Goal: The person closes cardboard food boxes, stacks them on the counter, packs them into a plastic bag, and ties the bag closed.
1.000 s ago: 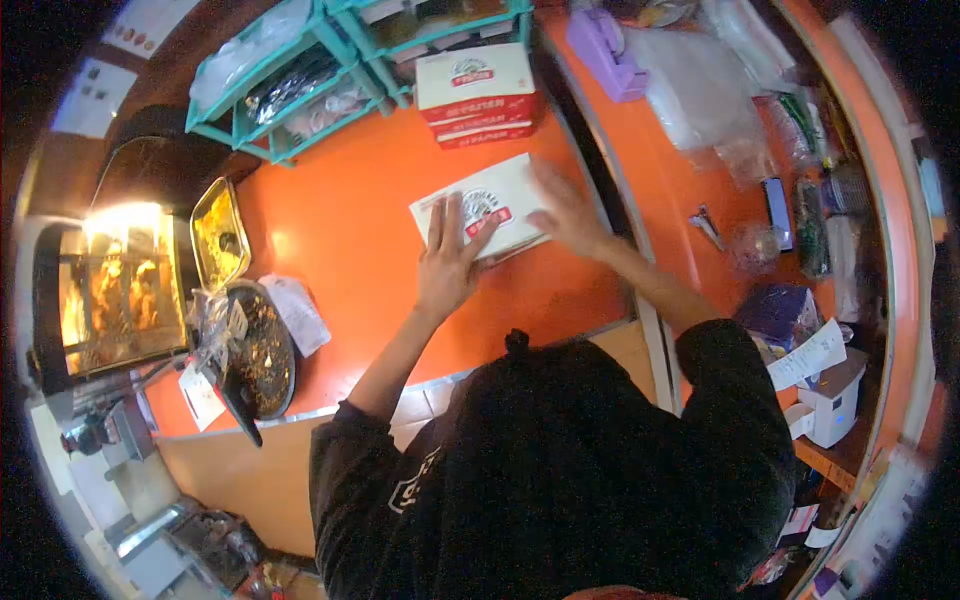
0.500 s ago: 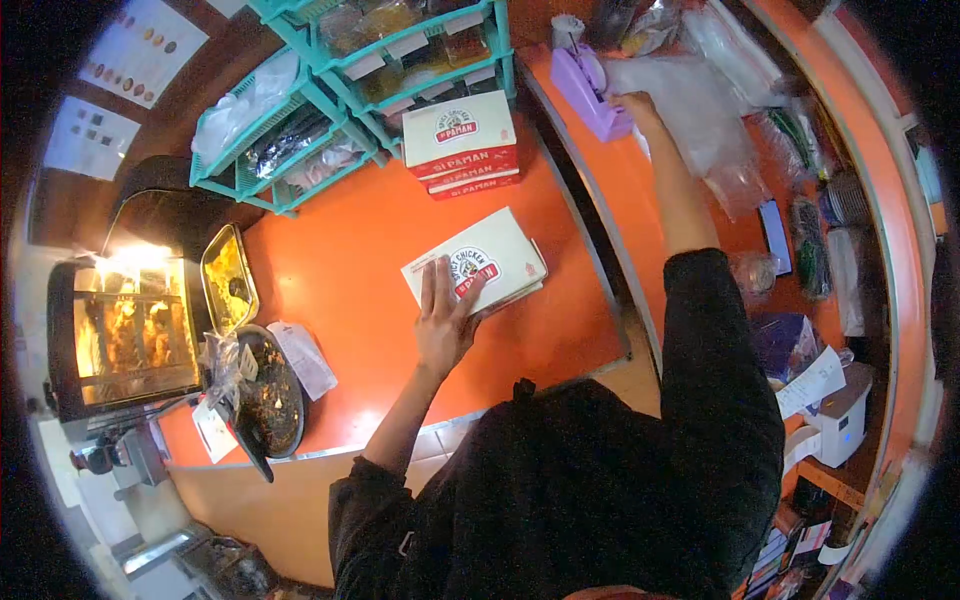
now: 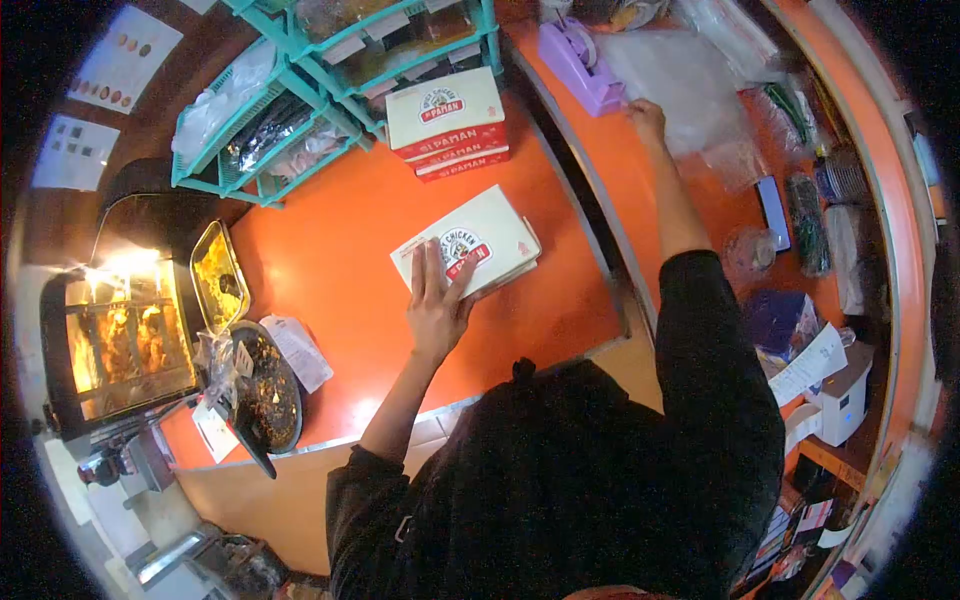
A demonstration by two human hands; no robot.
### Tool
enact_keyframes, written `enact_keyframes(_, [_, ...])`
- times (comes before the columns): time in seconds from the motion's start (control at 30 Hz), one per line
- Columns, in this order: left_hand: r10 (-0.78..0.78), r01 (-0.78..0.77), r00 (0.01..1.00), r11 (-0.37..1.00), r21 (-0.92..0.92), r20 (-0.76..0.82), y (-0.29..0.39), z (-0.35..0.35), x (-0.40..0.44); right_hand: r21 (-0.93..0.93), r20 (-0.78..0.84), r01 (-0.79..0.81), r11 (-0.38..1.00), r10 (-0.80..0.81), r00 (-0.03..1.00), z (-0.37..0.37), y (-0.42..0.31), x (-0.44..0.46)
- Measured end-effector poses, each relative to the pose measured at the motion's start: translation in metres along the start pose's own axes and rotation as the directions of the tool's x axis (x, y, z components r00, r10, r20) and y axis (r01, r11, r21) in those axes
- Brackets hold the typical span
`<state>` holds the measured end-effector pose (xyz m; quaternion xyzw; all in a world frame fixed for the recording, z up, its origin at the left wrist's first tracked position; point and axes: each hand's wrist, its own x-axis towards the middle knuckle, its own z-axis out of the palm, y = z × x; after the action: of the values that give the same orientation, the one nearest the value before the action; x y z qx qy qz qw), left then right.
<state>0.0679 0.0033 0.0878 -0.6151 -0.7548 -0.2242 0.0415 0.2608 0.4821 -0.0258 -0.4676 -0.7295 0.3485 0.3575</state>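
A white and red cardboard food box (image 3: 497, 228), printed with a chicken logo, sits at an angle on the orange counter. My left hand (image 3: 438, 310) lies on its lid, with the fingers stretched flat over the print and the thumb hidden toward the near side. Over to the right, my right hand (image 3: 648, 122) is beside the front end of a purple tape dispenser (image 3: 585, 75). Its fingers are pinched on what looks like a piece of tape, hardly visible at this size.
Behind the box stands a stack of similar boxes (image 3: 445, 112). Teal racks (image 3: 290, 95) hold packaged goods. At left are a lit display warmer (image 3: 125, 345), a yellow-filled tray (image 3: 222, 275) and a dark pan (image 3: 275, 400). Plastic bags (image 3: 670, 85) and a receipt printer (image 3: 840, 400) lie right.
My right hand has drawn back slightly from the dispenser's end, toward me. My left hand stays on the box lid. The whole view has shifted a little.
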Motion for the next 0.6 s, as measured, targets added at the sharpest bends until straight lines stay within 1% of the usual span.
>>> enact_keyframes(0.03, [-0.004, 0.004, 1.000, 1.000, 0.005, 0.008, -0.002, 0.000, 0.001, 0.037, -0.032, 0.029, 0.999, -0.028, 0.999, -0.001, -0.015, -0.009])
enact_keyframes(0.07, [0.004, -0.004, 1.000, 1.000, -0.006, -0.003, -0.002, 0.001, 0.002, 0.264, 0.013, -0.069, 0.962, 0.068, 0.998, -0.004, -0.028, -0.029])
enact_keyframes(0.1, [0.007, -0.007, 1.000, 1.000, -0.017, -0.008, -0.002, 0.000, -0.001, 0.488, 0.058, -0.171, 0.856, 0.164, 0.985, -0.010, -0.069, -0.058])
enact_keyframes(0.13, [-0.015, 0.016, 1.000, 0.999, -0.034, 0.010, -0.001, 0.000, -0.001, 0.665, 0.102, -0.258, 0.701, 0.257, 0.961, -0.016, -0.111, -0.088])
enact_keyframes(0.17, [-0.031, 0.032, 0.999, 0.999, -0.033, 0.027, -0.002, 0.000, -0.003, 0.568, 0.333, -0.329, 0.755, 0.155, 0.930, -0.019, -0.143, -0.131])
enact_keyframes(0.2, [-0.018, 0.019, 1.000, 0.999, -0.040, 0.010, -0.003, 0.002, -0.003, 0.455, 0.542, -0.337, 0.824, 0.044, 0.839, -0.022, -0.175, -0.173])
enact_keyframes(0.23, [0.000, -0.001, 1.000, 0.999, -0.048, -0.010, -0.003, 0.001, -0.002, 0.356, 0.597, -0.406, 0.841, 0.129, 0.791, -0.012, -0.215, -0.216])
enact_keyframes(0.27, [-0.010, 0.011, 0.999, 0.999, -0.044, 0.035, -0.002, -0.004, -0.001, 0.299, 0.676, -0.390, 0.871, 0.095, 0.730, -0.001, -0.232, -0.252])
enact_keyframes(0.3, [-0.005, 0.007, 0.999, 0.999, -0.049, 0.044, -0.003, -0.003, -0.003, 0.290, 0.735, -0.460, 0.840, 0.112, 0.669, 0.014, -0.242, -0.280])
enact_keyframes(0.4, [0.038, -0.039, 0.999, 0.999, -0.032, -0.019, -0.007, 0.001, -0.003, 0.299, 0.670, -0.483, 0.823, 0.180, 0.721, 0.060, -0.244, -0.323])
enact_keyframes(0.43, [0.053, -0.053, 0.998, 0.998, -0.042, -0.018, -0.007, 0.000, -0.003, 0.311, 0.580, -0.467, 0.828, 0.224, 0.783, 0.073, -0.241, -0.330])
enact_keyframes(0.47, [0.027, -0.026, 0.999, 0.999, -0.036, 0.022, -0.006, -0.001, -0.003, 0.321, 0.480, -0.450, 0.834, 0.266, 0.836, 0.081, -0.239, -0.335])
enact_keyframes(0.5, [0.003, -0.001, 0.998, 1.000, -0.030, 0.064, -0.005, -0.003, -0.004, 0.321, 0.462, -0.452, 0.832, 0.279, 0.842, 0.084, -0.244, -0.339])
enact_keyframes(0.57, [0.029, -0.026, 0.998, 0.999, -0.047, 0.052, -0.006, -0.004, -0.005, 0.391, 0.373, -0.535, 0.749, 0.402, 0.836, 0.086, -0.251, -0.344])
enact_keyframes(0.6, [0.040, -0.038, 0.999, 0.998, -0.053, 0.037, -0.006, -0.005, -0.004, 0.396, 0.342, -0.529, 0.750, 0.415, 0.843, 0.086, -0.250, -0.344])
